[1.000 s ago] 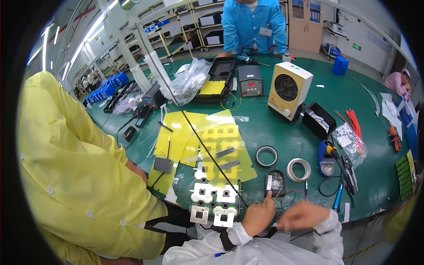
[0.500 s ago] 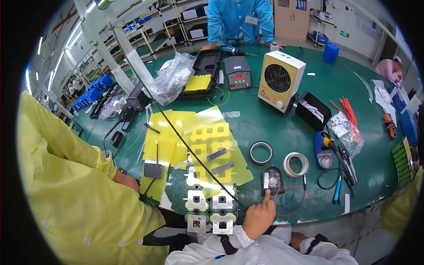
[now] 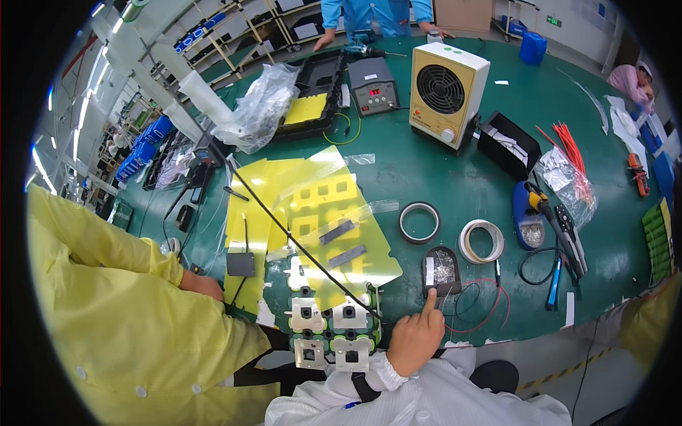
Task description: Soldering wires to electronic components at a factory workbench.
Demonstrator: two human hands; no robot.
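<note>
My left hand (image 3: 413,339) comes in from the white sleeve at the lower middle, its index finger stretched out and the other fingers curled. The fingertip touches the near edge of a small black dish (image 3: 446,264) of shiny bits with a white label. Nothing shows in this hand. Left of it lies a battery pack (image 3: 349,317) with square silver plates and green rings. A translucent yellow sheet (image 3: 376,264) with two grey strips (image 3: 347,255) partly covers the pack. My right hand is not visible.
Black tape (image 3: 419,222) and white tape rolls (image 3: 481,241) lie beyond the dish. Further right are a soldering iron in a blue stand (image 3: 527,220) and pliers (image 3: 570,241). A cream fan unit (image 3: 449,92) stands behind. A person in yellow (image 3: 142,312) works at left; another stands opposite.
The view has shifted, so the table's things appear higher up. My left index finger stays on the dish. My right hand, partly seen at the lower edge before, has gone from view.
</note>
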